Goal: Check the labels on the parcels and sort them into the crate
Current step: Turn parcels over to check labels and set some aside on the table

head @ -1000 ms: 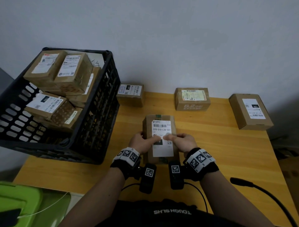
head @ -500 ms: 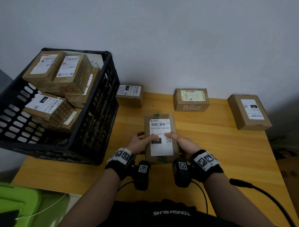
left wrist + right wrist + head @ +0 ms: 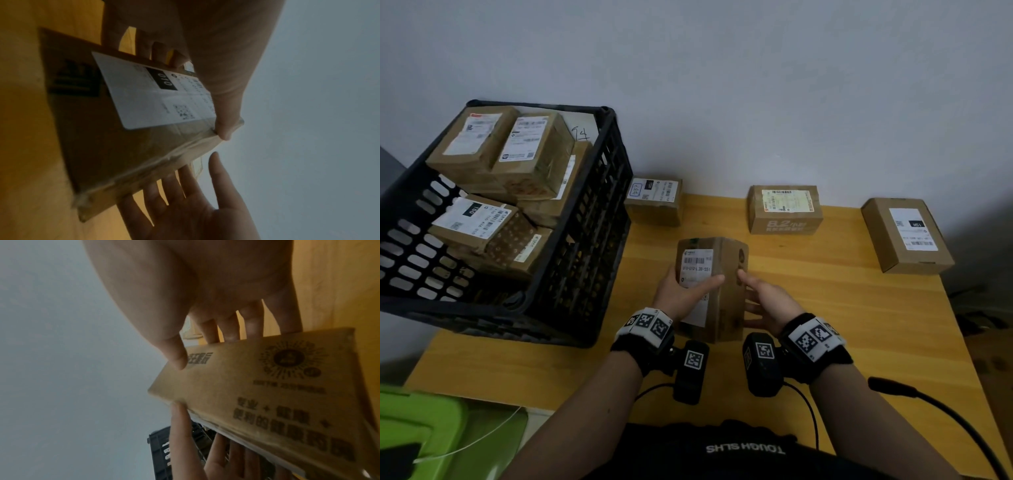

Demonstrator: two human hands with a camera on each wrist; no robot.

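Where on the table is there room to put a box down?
Bare table lies right of the held parcel, before the two right-hand boxes. The crate is crowded with parcels.

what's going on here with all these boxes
A person is sorting cardboard parcels at a wooden table. The left hand grips a parcel tilted up on edge, thumb across its white label; the right hand is open beside it, fingers straight. A black crate on the left already holds several parcels. Three more parcels sit along the wall, not yet sorted.
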